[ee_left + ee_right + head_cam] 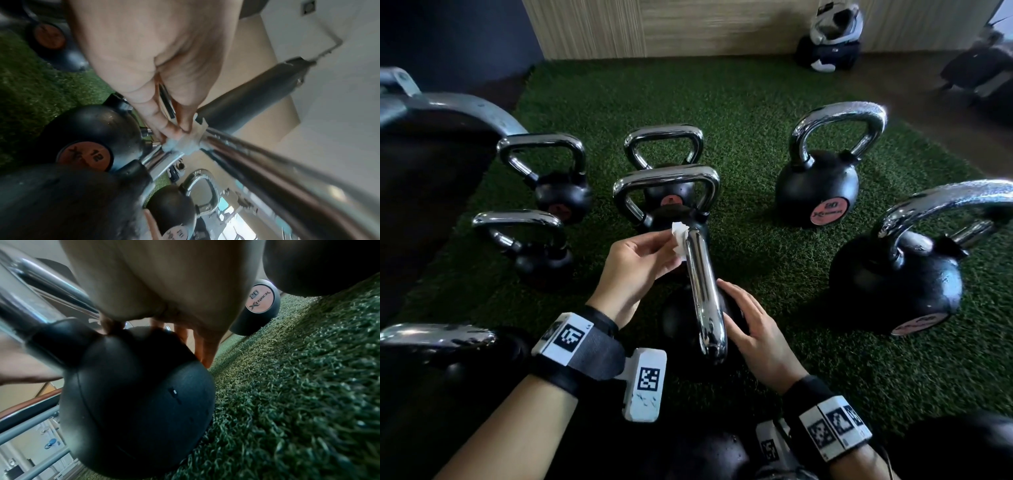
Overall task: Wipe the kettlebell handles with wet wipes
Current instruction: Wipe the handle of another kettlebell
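Note:
A black kettlebell (pixel 681 322) stands on the green turf just in front of me, its chrome handle (pixel 703 294) running away from me. My left hand (pixel 640 263) pinches a small white wet wipe (pixel 679 240) against the far end of that handle. The left wrist view shows the wipe (pixel 185 141) pressed to the chrome bar (pixel 257 164) by the fingertips (pixel 170 128). My right hand (pixel 750 318) lies flat on the black body, fingers straight. In the right wrist view the fingers (pixel 205 347) touch the round black ball (pixel 135 395).
Several more black kettlebells with chrome handles stand around on the turf: two at the left (pixel 561 192), two at the middle back (pixel 667 202), one marked 20 (pixel 818 185) and a large one (pixel 893 277) at the right. Bags (pixel 828 41) lie by the far wall.

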